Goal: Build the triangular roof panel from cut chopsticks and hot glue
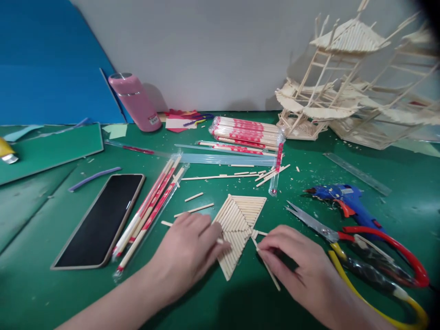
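At the bottom middle, left hand [187,254]: it is laid on the green mat [51,284] with the fingers bent down. The fingertips are pressed on the left edge of the stick panel [239,220]. A tiny stick end is seen by the fingertips. If it is pinched cannot be told.
Right hand [299,268]: it is seen at the bottom right. The thumb and first finger are closed tight on a thin stick [273,277]. The other fingers are curled in.
Thin stick: it is held slanted, with its top end touching the lower right edge of the stick panel. Its low end is pointed at the bottom of the frame.
Stick panel: it is made of many little sticks set side by side, in a pointy shape. It is laid flat on the mat in the middle of the frame, between the two hands.
Phone [103,220]: it is laid flat at the left, with a dark screen.
Wrapped chopsticks [151,213]: they are laid just beside the phone, on its right.
Chopstick bundle [245,133]: it is laid above the middle, well apart from the hands.
Pink bottle [135,101]: it is stood at the upper left, by the wall.
Glue gun [347,201]: it is laid at the right.
Cutters [378,243]: red and yellow handles are seen just below the glue gun.
Stick house [343,82]: it is stood at the upper right.
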Tool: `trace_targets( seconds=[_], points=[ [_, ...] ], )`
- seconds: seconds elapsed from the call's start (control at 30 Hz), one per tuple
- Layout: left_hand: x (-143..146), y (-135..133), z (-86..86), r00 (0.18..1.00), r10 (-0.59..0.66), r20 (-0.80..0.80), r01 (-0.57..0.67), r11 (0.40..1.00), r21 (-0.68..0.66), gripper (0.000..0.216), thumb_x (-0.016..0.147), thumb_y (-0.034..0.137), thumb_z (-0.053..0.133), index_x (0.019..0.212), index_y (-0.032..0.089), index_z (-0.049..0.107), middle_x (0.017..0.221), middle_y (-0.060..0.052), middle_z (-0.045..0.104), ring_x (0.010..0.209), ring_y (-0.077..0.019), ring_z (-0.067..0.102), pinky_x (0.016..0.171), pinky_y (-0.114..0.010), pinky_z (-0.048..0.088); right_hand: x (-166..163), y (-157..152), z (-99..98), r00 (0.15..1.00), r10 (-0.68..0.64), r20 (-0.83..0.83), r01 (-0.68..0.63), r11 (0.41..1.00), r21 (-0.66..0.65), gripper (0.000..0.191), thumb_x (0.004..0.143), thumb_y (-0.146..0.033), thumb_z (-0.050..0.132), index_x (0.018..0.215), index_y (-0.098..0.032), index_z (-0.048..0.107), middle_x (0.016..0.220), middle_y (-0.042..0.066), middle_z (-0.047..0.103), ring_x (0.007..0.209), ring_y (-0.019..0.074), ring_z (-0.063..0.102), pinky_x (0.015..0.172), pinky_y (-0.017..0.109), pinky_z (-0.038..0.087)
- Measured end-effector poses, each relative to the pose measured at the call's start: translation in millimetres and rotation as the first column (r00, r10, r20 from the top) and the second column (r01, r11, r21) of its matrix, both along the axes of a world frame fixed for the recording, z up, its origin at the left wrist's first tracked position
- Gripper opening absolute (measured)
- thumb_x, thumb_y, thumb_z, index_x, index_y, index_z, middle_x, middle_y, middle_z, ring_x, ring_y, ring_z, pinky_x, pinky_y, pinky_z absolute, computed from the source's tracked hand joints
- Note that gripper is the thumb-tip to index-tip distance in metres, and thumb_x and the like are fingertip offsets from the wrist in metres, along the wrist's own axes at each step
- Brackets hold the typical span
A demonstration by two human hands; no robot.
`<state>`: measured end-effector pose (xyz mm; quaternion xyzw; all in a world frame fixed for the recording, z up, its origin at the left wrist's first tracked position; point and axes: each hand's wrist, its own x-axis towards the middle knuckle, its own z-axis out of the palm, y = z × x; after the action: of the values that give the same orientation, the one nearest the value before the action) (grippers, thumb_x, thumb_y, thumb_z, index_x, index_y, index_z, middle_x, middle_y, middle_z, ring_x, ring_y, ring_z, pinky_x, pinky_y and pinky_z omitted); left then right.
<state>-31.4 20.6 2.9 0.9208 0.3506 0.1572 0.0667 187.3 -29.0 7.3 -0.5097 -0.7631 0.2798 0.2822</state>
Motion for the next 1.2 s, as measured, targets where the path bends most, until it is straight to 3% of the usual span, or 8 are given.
trace_targets(
  seconds=[0.17, 0.5, 0.7, 0.87, 0.93, 1.0, 1.07, 1.2],
  points=[
    [-8, 13, -14.0, 0.966, 0.194, -0.169, -0.182, 0.980, 0.083, 0.024, 0.090, 0.023, 0.033, 0.085, 0.016, 0.056, 0.074, -0.005, 0.054, 0.070, -0.0201, 0.052, 0.061, -0.032, 0.038, 3, 7, -13.3, 0.994, -0.040, 0.104, 0.031, 0.996, 0.081, 0.013, 0.084, -0.014, 0.047, 0.086, -0.020, 0.058, 0.081, 0.003, 0.059, 0.075, 0.0147, 0.055, 0.065, 0.027, 0.045],
    [-8, 3, -18.4, 0.975, 0.155, -0.161, -0.153, 0.988, 0.029, 0.025, 0.089, 0.018, 0.032, 0.079, 0.016, 0.054, 0.071, -0.005, 0.053, 0.068, -0.0209, 0.050, 0.061, -0.034, 0.039, 6, 8, -21.0, 0.989, -0.005, 0.147, -0.013, 0.993, 0.118, 0.011, 0.084, -0.014, 0.048, 0.091, -0.018, 0.057, 0.086, 0.004, 0.057, 0.079, 0.0146, 0.052, 0.068, 0.029, 0.044],
    [-11, 7, -18.6, 0.983, 0.176, -0.044, -0.176, 0.984, 0.006, 0.019, 0.088, 0.020, 0.037, 0.089, 0.013, 0.055, 0.082, -0.008, 0.052, 0.076, -0.0214, 0.050, 0.067, -0.036, 0.042, 6, 8, -21.5, 0.993, -0.015, 0.117, 0.001, 0.993, 0.118, 0.011, 0.084, -0.013, 0.049, 0.090, -0.018, 0.057, 0.085, 0.004, 0.057, 0.080, 0.0148, 0.053, 0.068, 0.029, 0.044],
    [-4, -1, -5.6, 0.973, 0.191, 0.128, -0.204, 0.974, 0.097, 0.017, 0.083, 0.016, 0.046, 0.098, 0.016, 0.055, 0.092, -0.009, 0.052, 0.085, -0.0241, 0.050, 0.071, -0.039, 0.041, 4, 5, -12.5, 0.998, -0.026, 0.057, 0.020, 0.994, 0.103, 0.011, 0.083, -0.013, 0.050, 0.089, -0.019, 0.056, 0.084, 0.004, 0.057, 0.079, 0.0147, 0.053, 0.067, 0.028, 0.045],
    [7, -9, 6.2, 0.960, 0.116, 0.253, -0.109, 0.993, -0.040, 0.014, 0.082, 0.015, 0.049, 0.092, 0.020, 0.057, 0.086, -0.006, 0.055, 0.080, -0.0205, 0.051, 0.070, -0.037, 0.041, 1, 2, -4.2, 1.000, -0.011, 0.014, 0.009, 0.994, 0.107, 0.012, 0.081, -0.011, 0.051, 0.088, -0.019, 0.056, 0.082, 0.003, 0.058, 0.076, 0.0140, 0.054, 0.065, 0.026, 0.045],
    [20, -18, 17.7, 0.909, 0.083, 0.408, 0.033, 0.962, -0.271, 0.011, 0.082, 0.017, 0.051, 0.088, 0.021, 0.059, 0.080, -0.003, 0.057, 0.073, -0.0161, 0.053, 0.064, -0.030, 0.044, -1, -3, 5.3, 0.999, 0.028, -0.033, -0.023, 0.988, 0.153, 0.012, 0.079, -0.010, 0.053, 0.085, -0.020, 0.056, 0.078, 0.002, 0.059, 0.070, 0.0129, 0.055, 0.060, 0.024, 0.046],
    [30, -25, 25.5, 0.862, 0.107, 0.495, 0.160, 0.869, -0.467, 0.012, 0.083, 0.016, 0.050, 0.080, 0.020, 0.060, 0.071, -0.001, 0.059, 0.066, -0.0129, 0.055, 0.058, -0.025, 0.046, -2, -9, 14.0, 0.996, 0.061, -0.069, -0.043, 0.971, 0.233, 0.012, 0.076, -0.009, 0.055, 0.082, -0.020, 0.056, 0.072, 0.002, 0.059, 0.062, 0.0120, 0.054, 0.055, 0.023, 0.046],
    [39, -29, 28.0, 0.798, 0.170, 0.579, 0.309, 0.709, -0.634, 0.013, 0.082, 0.024, 0.054, 0.073, 0.018, 0.061, 0.065, 0.000, 0.060, 0.058, -0.0100, 0.056, 0.051, -0.019, 0.047, -5, -19, 23.9, 0.994, 0.054, -0.100, -0.012, 0.926, 0.378, 0.011, 0.075, -0.011, 0.059, 0.081, -0.020, 0.057, 0.065, 0.001, 0.060, 0.054, 0.0113, 0.053, 0.048, 0.022, 0.045]
  ],
)
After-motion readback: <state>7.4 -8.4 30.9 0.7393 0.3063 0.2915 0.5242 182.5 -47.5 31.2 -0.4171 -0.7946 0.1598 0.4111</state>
